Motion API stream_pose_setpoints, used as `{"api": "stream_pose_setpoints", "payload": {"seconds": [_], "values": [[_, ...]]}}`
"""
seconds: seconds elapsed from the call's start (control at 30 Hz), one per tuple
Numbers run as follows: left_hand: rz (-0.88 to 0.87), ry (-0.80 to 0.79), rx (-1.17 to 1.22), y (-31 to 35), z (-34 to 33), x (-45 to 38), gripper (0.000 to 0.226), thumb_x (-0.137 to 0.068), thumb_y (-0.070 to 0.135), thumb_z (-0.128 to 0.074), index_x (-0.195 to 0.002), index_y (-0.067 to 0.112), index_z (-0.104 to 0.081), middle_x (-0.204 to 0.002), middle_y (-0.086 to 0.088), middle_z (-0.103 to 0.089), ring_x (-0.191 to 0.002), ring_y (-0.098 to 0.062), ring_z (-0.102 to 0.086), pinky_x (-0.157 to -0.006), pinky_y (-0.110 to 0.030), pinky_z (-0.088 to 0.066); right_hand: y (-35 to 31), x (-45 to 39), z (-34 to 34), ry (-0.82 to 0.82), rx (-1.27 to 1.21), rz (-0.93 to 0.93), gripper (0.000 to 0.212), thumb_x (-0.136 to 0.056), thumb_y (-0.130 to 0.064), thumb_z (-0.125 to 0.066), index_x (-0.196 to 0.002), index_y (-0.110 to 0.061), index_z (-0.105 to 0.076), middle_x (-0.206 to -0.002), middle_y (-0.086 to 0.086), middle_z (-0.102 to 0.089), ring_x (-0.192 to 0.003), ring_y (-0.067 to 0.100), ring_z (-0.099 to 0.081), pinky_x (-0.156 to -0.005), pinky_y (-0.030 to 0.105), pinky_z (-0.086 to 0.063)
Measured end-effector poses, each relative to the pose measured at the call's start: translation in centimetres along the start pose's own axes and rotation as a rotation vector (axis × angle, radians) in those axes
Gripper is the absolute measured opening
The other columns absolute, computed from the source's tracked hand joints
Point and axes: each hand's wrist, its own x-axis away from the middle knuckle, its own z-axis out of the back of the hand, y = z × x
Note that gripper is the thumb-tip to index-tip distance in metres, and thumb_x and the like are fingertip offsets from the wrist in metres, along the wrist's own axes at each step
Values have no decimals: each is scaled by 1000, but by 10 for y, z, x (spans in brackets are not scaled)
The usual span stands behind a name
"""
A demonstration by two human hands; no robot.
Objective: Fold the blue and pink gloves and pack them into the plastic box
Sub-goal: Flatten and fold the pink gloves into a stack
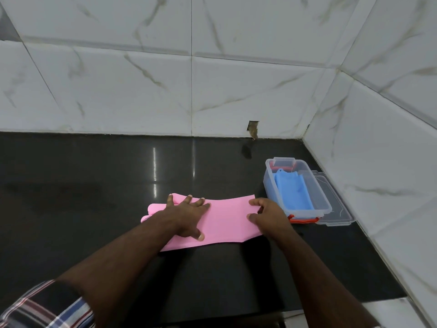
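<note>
A glossy black counter point(94, 197) runs into a corner of white marble-patterned wall tiles point(142, 91). A small chipped hole point(252, 129) breaks the tile just above the counter edge.

The pink glove point(224, 221) lies flat on the counter in front of the person, its finger end pointing left. The left hand point(186, 214) rests on it with fingers spread and straight, pressing the glove down near its finger end. The right hand point(267, 216) is at the cuff end, thumb and fingers curled over the edge of the glove and pinching it. Both forearms reach forward from the bottom of the view, and a plaid sleeve point(45, 306) shows at the lower left.

Just right of the glove stands the clear plastic box point(324, 204), open, with orange latches. The blue glove point(293, 190) lies folded inside it. The clear lid point(335, 209) lies beside the box, against its right side, near the side wall.
</note>
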Motion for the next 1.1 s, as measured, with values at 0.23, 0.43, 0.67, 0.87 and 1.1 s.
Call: {"api": "stream_pose_setpoints", "payload": {"seconds": [0.23,0.43,0.67,0.87,1.1], "values": [[-8,7,-13,-1,-3,0,100,-89,52,-62,-159,29,5,-168,7,9,-155,-26,5,-113,-75,2,-7,7,12,-88,-78,-19,63,-83,-11,-76,-138,-29,-51,-128,0,-53,-97,20,-62,-75,31,-62],[-8,13,-24,-1,-3,1,99,-90,53,-60,-159,28,6,-168,7,9,-155,-26,6,-113,-75,2,-24,19,16,-72,-26,98,63,-85,-13,-73,-140,-32,-48,-134,0,-54,-98,16,-62,-80,29,-61],[-9,30,-13,-1,-4,2,100,-90,52,-61,-159,30,7,-168,6,8,-155,-27,6,-113,-75,2,-59,39,17,-71,-84,281,64,-84,-8,-71,-140,-32,-50,-139,-2,-53,-100,16,-65,-74,26,-61],[0,97,-3,-2,-8,5,101,-87,54,-64,-159,28,2,-169,5,4,-155,-27,3,-114,-73,1,-81,50,4,-112,-59,396,67,-83,-4,-69,-142,-29,-49,-136,2,-57,-89,13,-63,-82,34,-60],[24,315,116,-10,-21,19,90,-86,54,-64,-158,27,-18,-168,4,-12,-154,-24,-9,-119,-61,-9,-93,53,-4,-114,-13,432,67,-84,-4,-67,-144,-25,-47,-139,3,-56,-91,16,-62,-90,38,-57]]}}
